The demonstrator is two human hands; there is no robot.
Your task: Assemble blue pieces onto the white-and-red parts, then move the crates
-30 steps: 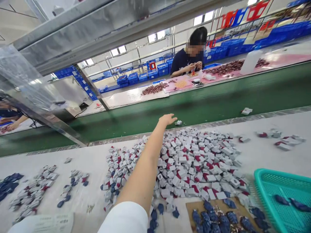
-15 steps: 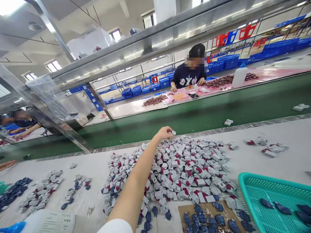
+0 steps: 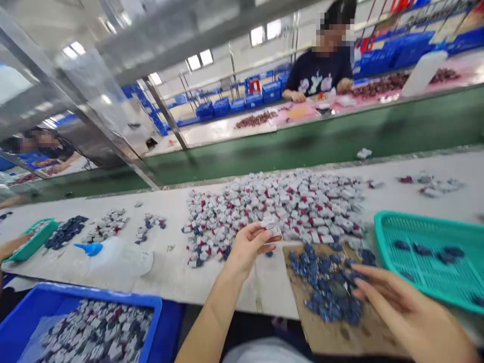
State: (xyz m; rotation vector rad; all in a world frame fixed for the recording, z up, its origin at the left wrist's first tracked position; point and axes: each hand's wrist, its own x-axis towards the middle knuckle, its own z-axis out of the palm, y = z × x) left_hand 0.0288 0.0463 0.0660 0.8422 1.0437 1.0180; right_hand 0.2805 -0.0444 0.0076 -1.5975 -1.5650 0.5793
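Note:
My left hand [image 3: 247, 247] pinches a small white packet with red marking [image 3: 275, 232] at the near edge of a large heap of white-and-red packets [image 3: 272, 201]. My right hand [image 3: 410, 312] reaches over a cardboard sheet [image 3: 340, 338], its blurred fingertips at a pile of dark blue pieces [image 3: 325, 287]. A small glint of metal shows among those pieces. Whether the right hand holds anything is hard to see, but its fingers look extended.
A teal mesh basket [image 3: 381, 222] holding dark blue pieces sits right of the cardboard. A blue crate [image 3: 94, 291] of packets stands at the near left, beside a plastic bottle [image 3: 121, 257] with a blue nozzle. Beyond the table runs a green conveyor belt [image 3: 302, 141], with a co-worker [image 3: 321, 70] across it.
My left hand has come back from the far side of the heap to its near edge, still holding the packet. My right hand has entered view, and the view has tilted.

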